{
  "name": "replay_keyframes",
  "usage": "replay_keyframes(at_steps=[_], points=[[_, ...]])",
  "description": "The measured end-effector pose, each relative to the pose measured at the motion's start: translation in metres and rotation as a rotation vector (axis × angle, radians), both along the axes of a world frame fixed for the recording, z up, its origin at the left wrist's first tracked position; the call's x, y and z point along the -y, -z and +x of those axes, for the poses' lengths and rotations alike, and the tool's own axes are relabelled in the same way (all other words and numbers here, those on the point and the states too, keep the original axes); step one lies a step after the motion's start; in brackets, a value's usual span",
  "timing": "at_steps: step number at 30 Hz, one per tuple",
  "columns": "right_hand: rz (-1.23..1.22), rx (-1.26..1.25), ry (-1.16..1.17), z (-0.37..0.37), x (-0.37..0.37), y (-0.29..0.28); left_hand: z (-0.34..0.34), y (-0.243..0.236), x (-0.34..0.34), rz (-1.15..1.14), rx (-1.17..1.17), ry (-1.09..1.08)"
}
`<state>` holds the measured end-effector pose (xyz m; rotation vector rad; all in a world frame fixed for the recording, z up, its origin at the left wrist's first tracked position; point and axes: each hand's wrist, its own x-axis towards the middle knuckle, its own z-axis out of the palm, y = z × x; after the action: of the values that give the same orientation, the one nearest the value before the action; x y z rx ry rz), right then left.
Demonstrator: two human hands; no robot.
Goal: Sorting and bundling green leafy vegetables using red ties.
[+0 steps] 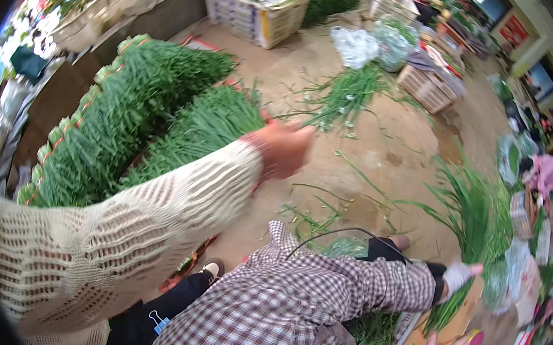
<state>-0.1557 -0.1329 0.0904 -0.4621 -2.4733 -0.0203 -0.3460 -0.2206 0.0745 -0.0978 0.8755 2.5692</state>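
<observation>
Left hand (284, 147) reaching out over stacked chive bundles (139, 123), grip unclear, blurred; right hand unseen. Loose chives (346, 95) on floor ahead. Advice: steady arm, grasp 1 bundle at tie.

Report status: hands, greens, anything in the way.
Left hand out over stacked greens, grip unclear. Right hand out of view. Co-worker in checked shirt crouched close ahead, bunch in gloved hand.

left arm stretched forward, hands (285, 147) showing only one, loosely curled.
</observation>
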Motion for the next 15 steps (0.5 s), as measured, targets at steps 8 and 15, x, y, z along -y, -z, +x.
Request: replay_keyframes(at_steps=[8,15], points=[[-0.621,0.148,-0.266,-0.067,0.048,-0.019,0.050,-0.042,0.021,0.165,-0.130,0.133],[-1.435,0.082,-0.466,-0.008,0.008,-0.026,0.058,-0.030,0.040,-0.556,-0.484,0.260]])
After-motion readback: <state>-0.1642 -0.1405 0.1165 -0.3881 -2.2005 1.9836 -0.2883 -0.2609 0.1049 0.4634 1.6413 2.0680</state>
